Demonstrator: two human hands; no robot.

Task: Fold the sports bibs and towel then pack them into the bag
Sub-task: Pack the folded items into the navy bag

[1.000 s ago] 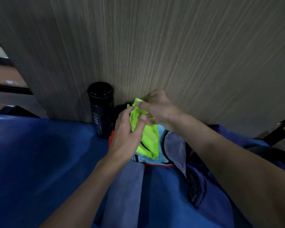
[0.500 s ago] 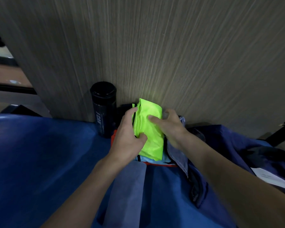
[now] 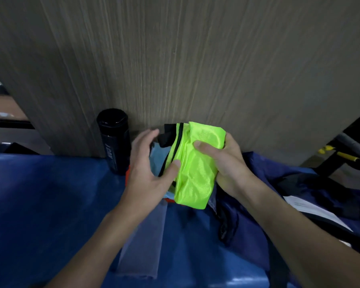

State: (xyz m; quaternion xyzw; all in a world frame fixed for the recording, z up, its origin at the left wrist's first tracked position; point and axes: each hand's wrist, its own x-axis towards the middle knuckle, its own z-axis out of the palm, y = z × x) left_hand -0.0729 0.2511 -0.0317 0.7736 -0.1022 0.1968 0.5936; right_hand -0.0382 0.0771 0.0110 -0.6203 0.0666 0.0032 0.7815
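A folded neon-green sports bib (image 3: 195, 171) with black trim is held up in front of the wooden panel. My right hand (image 3: 227, 163) grips its right side, thumb pressed across the front. My left hand (image 3: 148, 169) is at its left edge, thumb touching the green fabric and fingers spread over a light-blue cloth (image 3: 159, 156) behind it. An orange edge (image 3: 127, 175) shows under my left hand. The dark navy bag (image 3: 258, 215) lies open below and to the right.
A black bottle (image 3: 114, 140) stands against the wood-grain panel (image 3: 175, 69) left of my hands. A blue surface (image 3: 40, 204) spreads to the left. A grey strap or cloth (image 3: 146, 242) lies below. White paper (image 3: 316, 210) and a black frame (image 3: 345, 154) sit at the right.
The green bib has shifted right and is now wider and flatter. My right hand moved to grip its right side, and my left hand loosened, its fingers spreading off the bib.
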